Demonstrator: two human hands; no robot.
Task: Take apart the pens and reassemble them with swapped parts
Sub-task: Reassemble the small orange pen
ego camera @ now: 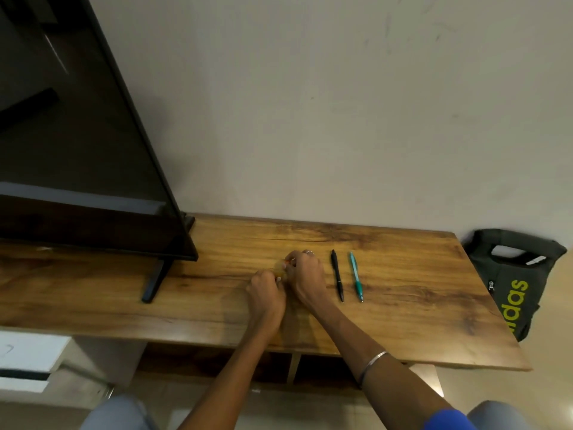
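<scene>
Knees in pale trousers lowest in frame, nearest the lens; two of them, one at either side. Above these, two bare forearms converging on one spot of the wooden table. Right forearm ringed by one thin metal bangle; blue sleeve edge at its base.

Left hand and right hand brought close together, fingers of both curled round one small yellow-orange pen, mostly hidden between them. Grip probably set at opposite ends so as to twist or pull the barrel apart, judged from the posture alone; whether already separated, not discernible. One ring visible on a right finger.

Just right of the hands, apart from them: one black pen and one teal pen, laid side by side, roughly parallel, tips toward the near edge, not touching each other. Likely kept whole and within reach as the next donors of parts. Pens counted: three in all, one held, two lying untouched.

At left, one dark television standing on the table, one stand foot seen. Beyond the right end of the table, one dark bag with yellow-green lettering, leaned against the wall.
</scene>
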